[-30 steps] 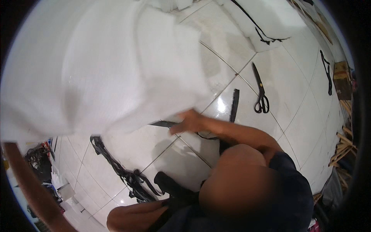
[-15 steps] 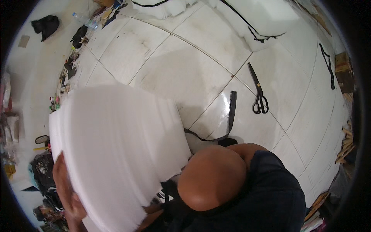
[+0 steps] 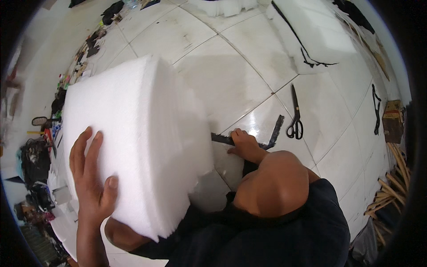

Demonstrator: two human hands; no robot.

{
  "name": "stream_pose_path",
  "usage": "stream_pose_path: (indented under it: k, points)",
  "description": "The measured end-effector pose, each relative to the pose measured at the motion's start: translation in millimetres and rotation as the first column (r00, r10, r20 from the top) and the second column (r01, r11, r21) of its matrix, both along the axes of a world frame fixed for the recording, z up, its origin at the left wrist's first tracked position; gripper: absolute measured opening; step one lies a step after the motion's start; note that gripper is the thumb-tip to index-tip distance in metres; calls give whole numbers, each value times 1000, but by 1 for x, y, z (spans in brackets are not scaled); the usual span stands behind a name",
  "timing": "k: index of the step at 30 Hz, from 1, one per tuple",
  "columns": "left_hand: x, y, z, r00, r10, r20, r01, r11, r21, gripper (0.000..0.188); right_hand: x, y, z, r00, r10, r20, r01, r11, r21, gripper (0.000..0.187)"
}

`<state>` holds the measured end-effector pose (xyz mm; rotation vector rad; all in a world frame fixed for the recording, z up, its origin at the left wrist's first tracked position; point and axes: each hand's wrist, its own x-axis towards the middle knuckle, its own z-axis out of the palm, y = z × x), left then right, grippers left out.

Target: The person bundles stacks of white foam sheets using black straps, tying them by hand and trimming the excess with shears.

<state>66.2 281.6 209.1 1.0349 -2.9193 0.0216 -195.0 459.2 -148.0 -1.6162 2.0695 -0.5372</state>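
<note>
A thick stack of white foam-like sheets (image 3: 106,102) stands tilted up on its side at my left, its layered edges facing right. My left hand (image 3: 91,178) lies against its broad outer face, fingers and thumb spread. A black fabric strip (image 3: 276,131) with frayed edges lies bent across the tiles, its left end passing out of sight by the stack. My right hand (image 3: 244,144) is low at the floor with its fingers curled onto this strip. Beyond it, black-handled scissors (image 3: 295,118) rest closed on the floor, blades pointing away.
Another white block (image 3: 320,40) with a black strip along it sits at the far right. A second white stack (image 3: 222,6) shows at the far edge. Clutter, including a black bag (image 3: 35,155), lines the left; a cardboard box (image 3: 393,120) and brown rolls (image 3: 393,182) stand right.
The white stack has tipped up, turning its broad face toward my left. My left hand has shifted from its side onto that face. My right hand has come into view at the black strip.
</note>
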Motion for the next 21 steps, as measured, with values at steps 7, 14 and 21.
stream_pose_path:
  k: [7,14,21]
  points:
    - [-11,-1,5,1000,-20,-6,20,1000,13,59,-43,-23,8,721,-407,561,85,855,511,27]
    - [-13,-3,10,993,-115,16,116,993,-24,59,-116,-37,169,953,301,-25,-275,898,344,35]
    - [-5,-6,11,979,-143,-147,146,989,11,58,-64,-25,346,960,128,-247,-27,927,374,22]
